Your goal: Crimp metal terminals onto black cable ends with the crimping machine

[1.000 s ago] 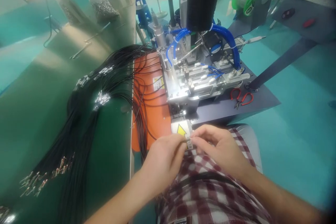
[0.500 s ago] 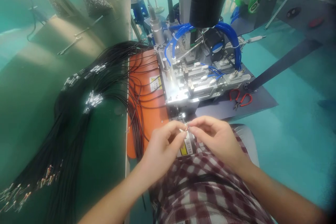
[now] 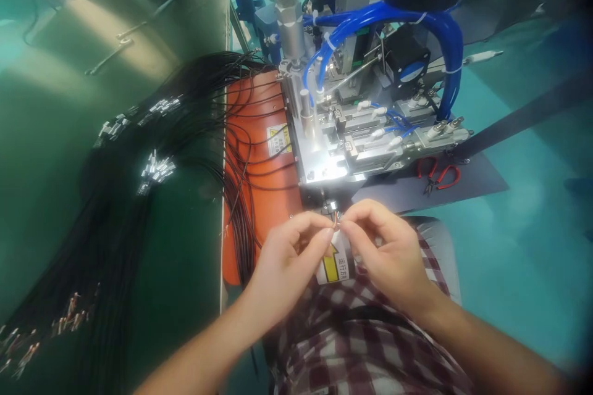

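Observation:
Thumb and forefinger of my left hand (image 3: 290,256) pinch a thin wire end (image 3: 335,221) with reddish and pale strands. My right hand (image 3: 389,247) pinches the strands from the other side, fingertips nearly touching the left ones. The exact gripped parts are partly hidden by the fingers. Both hands are just in front of the metal machine (image 3: 324,160), above a white label with a yellow arrow (image 3: 330,266). Left of them, an orange plate (image 3: 278,197) carries several black cables (image 3: 241,222).
On the green table (image 3: 180,284) lie bundles of black cables, some with silvery tips (image 3: 156,170), others with bare coppery ends (image 3: 71,318). Blue air hoses (image 3: 370,15) arch over the machine. Red-handled pliers (image 3: 438,178) lie on the grey base to the right.
The view has shifted, so the machine appears larger and farther right. My hands stay together at the wire end, both still pinching; the reddish strands show a little more clearly.

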Available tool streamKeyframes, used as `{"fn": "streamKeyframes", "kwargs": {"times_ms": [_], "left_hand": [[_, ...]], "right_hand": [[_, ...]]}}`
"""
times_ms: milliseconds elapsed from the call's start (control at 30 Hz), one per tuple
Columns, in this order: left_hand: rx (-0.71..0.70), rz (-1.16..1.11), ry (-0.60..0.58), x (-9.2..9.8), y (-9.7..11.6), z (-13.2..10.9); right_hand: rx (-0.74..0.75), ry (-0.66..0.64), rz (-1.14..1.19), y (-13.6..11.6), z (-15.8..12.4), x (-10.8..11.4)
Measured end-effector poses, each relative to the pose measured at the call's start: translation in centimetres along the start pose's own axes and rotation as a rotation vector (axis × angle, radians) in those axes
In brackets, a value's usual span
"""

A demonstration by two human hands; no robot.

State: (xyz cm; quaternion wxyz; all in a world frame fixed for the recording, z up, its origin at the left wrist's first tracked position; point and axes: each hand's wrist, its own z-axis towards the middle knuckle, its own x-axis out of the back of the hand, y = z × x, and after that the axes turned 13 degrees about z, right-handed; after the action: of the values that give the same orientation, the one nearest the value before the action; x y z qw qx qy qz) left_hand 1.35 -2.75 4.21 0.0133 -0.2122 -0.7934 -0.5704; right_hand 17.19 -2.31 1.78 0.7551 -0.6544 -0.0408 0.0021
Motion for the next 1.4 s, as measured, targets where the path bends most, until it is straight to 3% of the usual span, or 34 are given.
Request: {"fn": "streamKeyframes", "kwargs": {"times_ms": [133, 267, 433, 733, 1067, 1400], "left_hand": [[0.062, -0.108, -0.063, 0.4, 0.1, 0.5], [0.105, -0.172, -0.054, 0.5, 0.2, 0.7], [0.096, -0.116, -0.041, 0.4, 0.2, 0.5], [0.082, -0.058, -0.014, 0.2, 0.2, 0.5], [0.109, -0.201, -0.054, 0.3, -0.1, 0.6], [0.083, -0.130, -0.030, -0.1, 0.4, 0.5]], "right_hand": [[0.007, -0.012, -0.015, 0.1, 0.0, 0.5], [0.157, -0.001, -0.100, 0.0, 0.1, 0.8], [0.229, -0.099, -0.166, -0.1, 0.5, 0.6], [0.373, -0.138, -0.413, 0.0, 0.7, 1.2], [-0.035, 0.005, 0.025, 0.0, 1.4, 0.8], [-0.306, -0.086, 0.231, -0.7, 2.8, 0.4]]}}
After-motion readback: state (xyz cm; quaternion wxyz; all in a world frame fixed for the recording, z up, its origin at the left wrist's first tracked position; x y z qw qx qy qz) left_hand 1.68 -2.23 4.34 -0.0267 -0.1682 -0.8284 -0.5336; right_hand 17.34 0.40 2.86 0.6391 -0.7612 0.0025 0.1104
